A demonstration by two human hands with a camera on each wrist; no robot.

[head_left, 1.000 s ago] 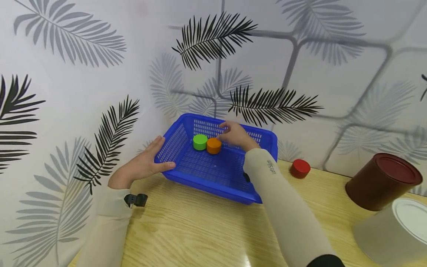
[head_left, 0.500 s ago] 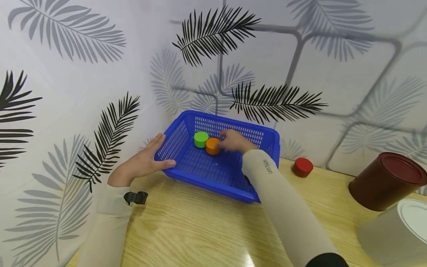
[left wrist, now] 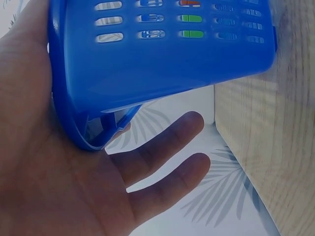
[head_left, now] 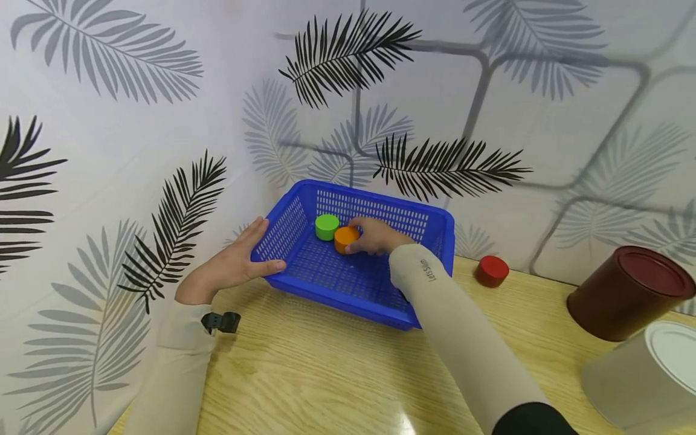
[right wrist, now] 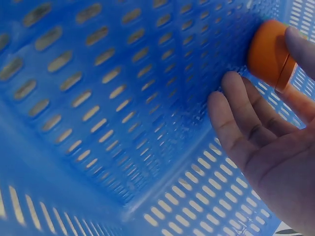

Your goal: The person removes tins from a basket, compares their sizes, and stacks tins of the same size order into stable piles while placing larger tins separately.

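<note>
A blue slotted plastic basket [head_left: 348, 308] sits on the wooden table against the wall. My left hand [head_left: 228, 269] rests around its left front corner, thumb on the rim and straight fingers spread along the outside; in the left wrist view the basket corner [left wrist: 81, 132] lies against the palm. Inside the basket, my right hand [head_left: 375, 235] pinches a small round orange container [head_left: 345, 240] between thumb and index finger. The right wrist view shows a seam around this orange container [right wrist: 268, 53], its other fingers held away from it. Beside it stands a similar green container [head_left: 327, 227].
A red round container [head_left: 492, 271] stands on the table right of the basket. Farther right are a large dark red can [head_left: 625, 296] and a white can [head_left: 631, 374]. A leaf-patterned wall covering [head_left: 435, 109] closes off the back and left.
My right hand has come down from behind the orange container and now pinches it. The orange container has shifted very slightly. My left hand keeps its place on the basket corner.
</note>
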